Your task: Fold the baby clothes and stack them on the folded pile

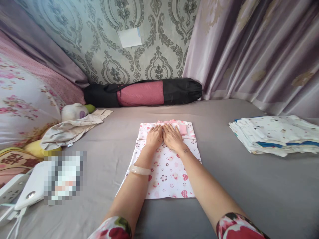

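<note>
A small white garment with pink hearts and flowers (pixel 166 172) lies flat on the grey bed sheet (pixel 224 172) in front of me. My left hand (pixel 154 136) and my right hand (pixel 172 136) rest side by side on its upper part, palms down, fingers stretched out flat. The thumbs almost touch. A pale bangle (pixel 139 170) sits on my left wrist. A pink label (pixel 183 129) shows on the garment just right of my right hand. Neither hand holds anything.
A stack of folded printed cloths (pixel 274 134) lies at the right. A black and pink rolled bag (pixel 144 93) lies against the wall. A crumpled beige cloth (pixel 72 129), a plush toy (pixel 73 111) and floral pillows (pixel 22 106) are at the left.
</note>
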A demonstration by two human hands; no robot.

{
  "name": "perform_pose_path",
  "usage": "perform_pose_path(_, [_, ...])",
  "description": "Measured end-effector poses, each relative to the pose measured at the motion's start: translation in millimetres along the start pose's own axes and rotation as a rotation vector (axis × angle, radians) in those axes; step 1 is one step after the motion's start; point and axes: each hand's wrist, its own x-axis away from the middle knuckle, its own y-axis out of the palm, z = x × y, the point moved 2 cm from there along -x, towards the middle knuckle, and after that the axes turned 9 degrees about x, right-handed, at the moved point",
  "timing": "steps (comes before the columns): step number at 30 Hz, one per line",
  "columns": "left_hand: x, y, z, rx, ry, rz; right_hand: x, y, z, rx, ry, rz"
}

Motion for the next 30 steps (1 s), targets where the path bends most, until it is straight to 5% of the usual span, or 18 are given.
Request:
perform_pose_path(9, [3,-1.5,3,-0.1,-0.074,0.068,2,-4,1,0.026,0.137,0.077])
perform_pose_path(14, [7,2.0,5,-0.151,-0.117,-0.075,5,-1,3,0.036,0.217,0.007])
perform_pose_path(22, [7,1.9,5,-0.153,-0.127,-0.066,4,-3,3,0.022,0.219,-0.001])
perform_pose_path(26, [6,0.8,-2,-0.182,-0.241,0.061,2,-2,11,0.016,0.303,0.052])
perform_pose_path(30, [7,2.5,-10,-0.197,-0.339,0.01,3,3,17,0.043,0.356,0.087])
